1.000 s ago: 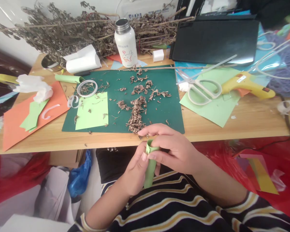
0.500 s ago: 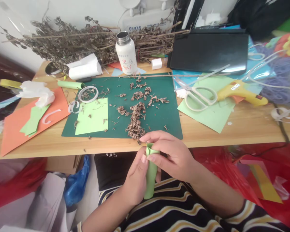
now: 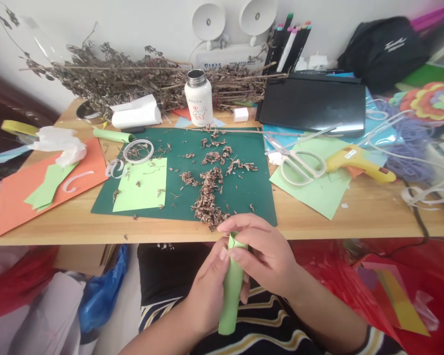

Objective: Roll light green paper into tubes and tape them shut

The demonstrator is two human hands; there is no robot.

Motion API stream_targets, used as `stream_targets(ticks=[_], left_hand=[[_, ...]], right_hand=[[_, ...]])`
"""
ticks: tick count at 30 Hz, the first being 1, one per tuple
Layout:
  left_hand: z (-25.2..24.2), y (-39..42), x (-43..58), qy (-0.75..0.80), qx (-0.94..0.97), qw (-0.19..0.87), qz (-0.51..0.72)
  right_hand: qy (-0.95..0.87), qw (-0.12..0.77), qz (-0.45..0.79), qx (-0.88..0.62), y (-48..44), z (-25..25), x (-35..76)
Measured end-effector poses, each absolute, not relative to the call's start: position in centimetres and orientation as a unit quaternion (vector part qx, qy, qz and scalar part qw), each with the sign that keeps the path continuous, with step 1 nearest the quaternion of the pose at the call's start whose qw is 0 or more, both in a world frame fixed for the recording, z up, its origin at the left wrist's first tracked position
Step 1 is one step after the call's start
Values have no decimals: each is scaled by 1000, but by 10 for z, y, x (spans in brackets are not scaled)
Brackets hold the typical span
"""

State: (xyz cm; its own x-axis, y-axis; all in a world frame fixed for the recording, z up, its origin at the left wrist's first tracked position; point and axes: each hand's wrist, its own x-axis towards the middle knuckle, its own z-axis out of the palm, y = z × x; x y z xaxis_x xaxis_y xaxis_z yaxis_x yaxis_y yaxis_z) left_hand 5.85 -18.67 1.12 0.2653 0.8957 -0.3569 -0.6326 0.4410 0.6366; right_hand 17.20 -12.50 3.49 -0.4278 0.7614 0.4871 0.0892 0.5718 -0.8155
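A rolled tube of green paper (image 3: 231, 296) stands tilted over my lap, just off the table's front edge. My left hand (image 3: 209, 283) wraps its left side, thumb pressed near the top rim. My right hand (image 3: 268, 251) pinches the upper rim between thumb and fingers, its index finger stretched over the opening. What lies inside the tube is hidden. Right beyond my fingers, a heap of dried brown leaves (image 3: 209, 197) runs up the dark green cutting mat (image 3: 244, 197). A light green paper square (image 3: 144, 190) and a tape roll (image 3: 138, 151) are on the mat's left.
White-handled scissors (image 3: 301, 165) and a yellow glue gun (image 3: 360, 162) rest on green paper at right. Behind the mat stand an uncapped white bottle (image 3: 199, 101), dried branches (image 3: 126, 79) and a black tablet-like slab (image 3: 313, 106). Orange paper (image 3: 18, 207) lies left, near another green tube (image 3: 113, 135).
The view has tilted up, so the tabletop sits lower and more of the wall shows. Both hands keep their hold on the green paper tube, with little change in grip.
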Motion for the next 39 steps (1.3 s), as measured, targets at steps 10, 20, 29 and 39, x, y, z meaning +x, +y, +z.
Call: stream_targets(ticks=[10,20,29,39], left_hand=[[20,-183,35,397,416,688,442],[17,-185,34,373,369,709,471],[13,-188,42,370,309,751,452],[21,-186,36,394,379,733,405]], right_hand=[[-789,411,404,-212,-118,37,178],[-777,410,426,-214,-119,35,178],[-787,454,328,-259,-123,38,173],[-824,432,291,-226,-116,38,175]])
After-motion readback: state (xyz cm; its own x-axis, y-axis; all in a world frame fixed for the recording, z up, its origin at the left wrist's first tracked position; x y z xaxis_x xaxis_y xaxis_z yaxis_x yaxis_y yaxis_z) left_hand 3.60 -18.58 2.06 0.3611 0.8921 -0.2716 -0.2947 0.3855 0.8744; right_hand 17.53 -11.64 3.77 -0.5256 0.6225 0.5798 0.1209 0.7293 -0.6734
